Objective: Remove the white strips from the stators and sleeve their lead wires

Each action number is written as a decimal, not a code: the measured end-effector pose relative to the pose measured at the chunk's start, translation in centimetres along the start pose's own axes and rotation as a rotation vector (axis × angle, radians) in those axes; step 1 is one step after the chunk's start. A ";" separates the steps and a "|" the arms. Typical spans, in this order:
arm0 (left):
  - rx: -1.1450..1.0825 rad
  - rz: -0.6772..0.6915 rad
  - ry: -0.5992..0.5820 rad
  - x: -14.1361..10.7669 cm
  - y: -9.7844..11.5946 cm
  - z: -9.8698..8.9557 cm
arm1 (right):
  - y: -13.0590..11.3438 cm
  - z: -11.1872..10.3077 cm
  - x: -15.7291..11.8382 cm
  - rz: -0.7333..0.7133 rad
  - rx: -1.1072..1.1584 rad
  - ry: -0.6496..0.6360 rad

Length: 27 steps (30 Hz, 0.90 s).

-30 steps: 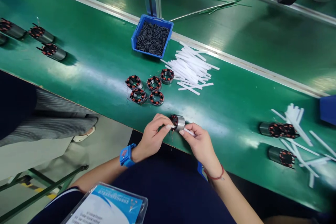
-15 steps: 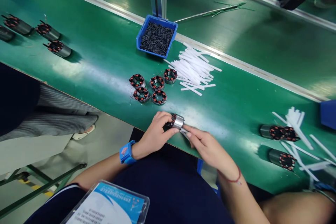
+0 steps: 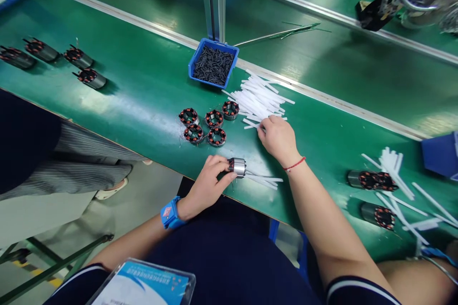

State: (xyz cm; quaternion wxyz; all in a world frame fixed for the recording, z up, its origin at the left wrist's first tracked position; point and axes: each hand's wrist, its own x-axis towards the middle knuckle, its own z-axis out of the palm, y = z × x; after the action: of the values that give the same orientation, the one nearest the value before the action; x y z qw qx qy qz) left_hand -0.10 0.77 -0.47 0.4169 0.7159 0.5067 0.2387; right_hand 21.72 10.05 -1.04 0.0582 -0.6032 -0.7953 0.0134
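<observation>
My left hand (image 3: 213, 176) grips a motor stator (image 3: 237, 167) with a silvery metal shell, lying on its side near the table's front edge. White strips (image 3: 264, 180) stretch out to the right from the stator's right end. My right hand (image 3: 279, 137) is at the lower edge of a pile of white strips (image 3: 260, 94), fingers bent down onto it; its fingertips are mostly hidden, so a grip on a strip cannot be made out. Several wound stators (image 3: 216, 137) with copper coils stand upright left of the pile.
A blue bin (image 3: 191, 67) of short black tubes stands behind the stators, by a metal post (image 3: 213, 2). More stators lie at the far left (image 3: 90, 78) and at the right (image 3: 375, 214), with further white strips (image 3: 391, 164). A person in striped trousers (image 3: 91, 152) is at the left.
My right hand has left the stator and moved up to the pile of white strips. The left hand still holds the stator, whose strips now show. The view has shifted slightly.
</observation>
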 end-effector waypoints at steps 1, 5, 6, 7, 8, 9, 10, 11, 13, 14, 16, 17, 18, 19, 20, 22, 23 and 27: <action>0.005 -0.009 -0.015 -0.1 0.0 -0.1 | 0.0 -0.1 -0.3 -0.004 0.022 0.004; -0.012 -0.023 -0.072 -0.3 0.2 -0.5 | 0.1 -0.8 -2.5 0.070 0.252 -0.012; -0.013 -0.024 -0.078 -0.4 0.2 -0.6 | 0.1 -1.0 -3.3 0.108 0.340 -0.025; -0.011 -0.027 -0.082 -0.4 0.2 -0.6 | 0.1 -1.2 -4.1 0.142 0.437 -0.038; -0.008 -0.030 -0.084 -0.4 0.2 -0.7 | 0.1 -1.4 -5.1 0.171 0.541 -0.052; -0.003 -0.033 -0.084 -0.5 0.2 -0.7 | 0.0 -1.6 -6.0 0.197 0.653 -0.072; 0.004 -0.036 -0.084 -0.5 0.1 -0.7 | -0.1 -1.8 -7.1 0.227 0.769 -0.103; 0.011 -0.040 -0.084 -0.5 0.1 -0.7 | -0.3 -1.9 -8.1 0.268 0.880 -0.143; 0.029 -0.044 -0.085 -0.5 0.0 -0.6 | -0.7 -2.2 -10.1 0.385 1.055 -0.237; 0.040 -0.046 -0.086 -0.6 -0.1 -0.6 | -1.0 -2.3 -10.9 0.451 1.109 -0.272; 0.063 -0.048 -0.086 -0.6 -0.1 -0.5 | -1.5 -2.5 -12.3 0.563 1.155 -0.302; 0.073 -0.046 -0.084 -0.6 -0.2 -0.5 | -1.8 -2.5 -12.6 0.597 1.162 -0.302; 0.081 -0.043 -0.081 -0.7 -0.2 -0.5 | -2.1 -2.6 -12.8 0.614 1.169 -0.299; 0.087 -0.039 -0.078 -0.7 -0.2 -0.5 | -2.4 -2.5 -12.9 0.623 1.181 -0.294; 0.092 -0.034 -0.076 -0.7 -0.3 -0.5 | -2.8 -2.5 -12.7 0.625 1.195 -0.292; 0.096 -0.027 -0.072 -0.8 -0.4 -0.5 | -3.7 -2.3 -12.1 0.621 1.227 -0.287; 0.092 -0.026 -0.076 -0.9 -0.4 -0.5 | -4.1 -2.2 -11.7 0.620 1.249 -0.287; 0.002 0.001 -0.141 -1.0 -0.6 -0.9 | -5.4 -1.8 -10.5 0.561 1.348 -0.314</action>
State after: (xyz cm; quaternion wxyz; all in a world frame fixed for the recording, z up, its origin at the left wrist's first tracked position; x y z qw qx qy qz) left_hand -1.49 0.20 -0.43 0.4506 0.7316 0.4760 0.1873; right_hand 19.55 -1.55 0.41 0.2956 -0.6082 -0.4298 0.5983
